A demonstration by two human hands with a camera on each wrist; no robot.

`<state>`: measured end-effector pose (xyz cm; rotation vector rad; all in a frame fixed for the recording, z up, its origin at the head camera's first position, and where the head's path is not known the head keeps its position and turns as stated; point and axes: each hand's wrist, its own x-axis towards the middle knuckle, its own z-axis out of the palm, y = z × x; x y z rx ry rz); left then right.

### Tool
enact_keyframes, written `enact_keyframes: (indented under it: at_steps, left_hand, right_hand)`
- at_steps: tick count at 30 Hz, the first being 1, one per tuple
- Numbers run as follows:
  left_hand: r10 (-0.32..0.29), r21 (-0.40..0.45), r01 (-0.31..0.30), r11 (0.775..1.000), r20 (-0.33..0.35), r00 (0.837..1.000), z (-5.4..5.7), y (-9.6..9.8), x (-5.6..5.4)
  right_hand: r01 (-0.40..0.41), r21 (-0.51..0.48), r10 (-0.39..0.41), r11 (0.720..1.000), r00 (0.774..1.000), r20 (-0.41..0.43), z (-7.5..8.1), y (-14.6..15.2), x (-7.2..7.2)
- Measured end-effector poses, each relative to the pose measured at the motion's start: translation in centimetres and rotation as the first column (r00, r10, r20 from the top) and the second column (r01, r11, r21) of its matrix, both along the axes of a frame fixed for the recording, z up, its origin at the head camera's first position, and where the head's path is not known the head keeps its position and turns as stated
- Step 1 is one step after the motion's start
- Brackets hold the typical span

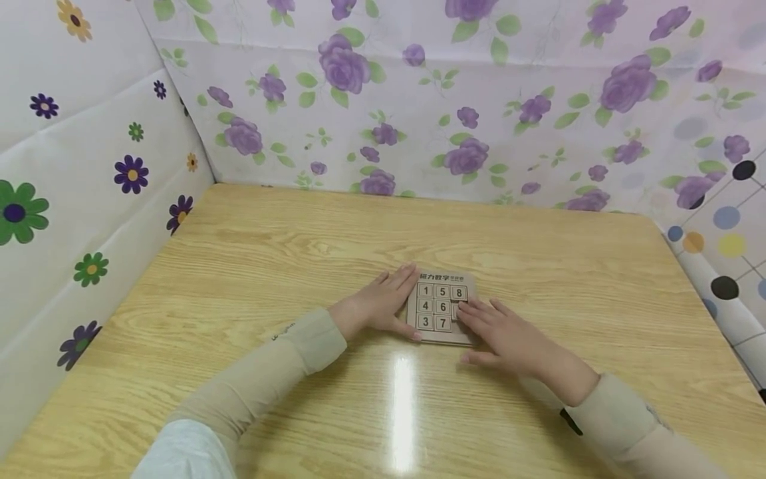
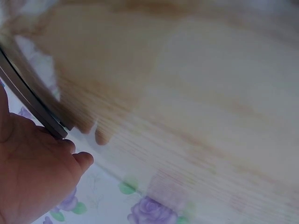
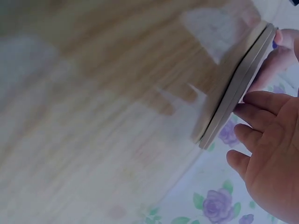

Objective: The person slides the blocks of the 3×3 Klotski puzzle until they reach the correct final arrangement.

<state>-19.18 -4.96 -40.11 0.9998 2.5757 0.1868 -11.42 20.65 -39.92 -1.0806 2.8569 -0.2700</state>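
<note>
A wooden sliding number puzzle (image 1: 441, 336) lies flat on the table in the head view. Its rows read 1, 5, 8, then 4, 6 and a tile mostly covered by fingers, then 3, 7 with a bare slot at the bottom right. My left hand (image 1: 383, 303) rests along the puzzle's left edge, fingers straight toward the top corner and thumb at the lower corner. With extended fingertips, my right hand (image 1: 509, 336) touches the covered tile at the right side, its thumb apart from the board. Both wrist views show the puzzle's thin edge (image 3: 238, 84) beside the fingers.
The wood-grain table (image 1: 299, 239) extends around the puzzle on all sides. A purple-flowered cloth (image 1: 383, 100) hangs behind it, with a flower-print cloth (image 1: 90, 199) at left and a dotted one (image 1: 718, 259) at right. A bright reflection crosses the near tabletop.
</note>
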Motion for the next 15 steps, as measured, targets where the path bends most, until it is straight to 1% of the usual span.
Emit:
enact_keyframes:
  at_steps: [5, 9, 12, 15]
  left_hand:
    - [0.001, -0.002, -0.001, 1.000, 0.007, 1.000, 0.2, 0.0, 0.0]
    - [0.004, 0.000, -0.004, 1.000, 0.011, 1.000, 0.1, 0.0, -0.1]
    - [0.002, 0.002, -0.002, 1.000, 0.014, 1.000, 0.0, 0.0, -0.1]
    - [0.001, 0.007, -0.001, 1.000, 0.017, 1.000, 0.1, 0.0, -0.1]
  right_hand:
    - [-0.017, 0.038, 0.017, 0.999, 1.000, -0.004, 0.3, -0.1, 1.1]
    - [-0.025, 0.060, 0.025, 0.998, 1.000, 0.003, 0.5, -0.2, 1.8]
    - [-0.026, 0.058, 0.025, 0.998, 1.000, 0.019, 0.7, -0.2, 2.0]
    - [-0.028, 0.041, 0.027, 0.999, 0.999, 0.017, 1.0, -0.2, 1.7]
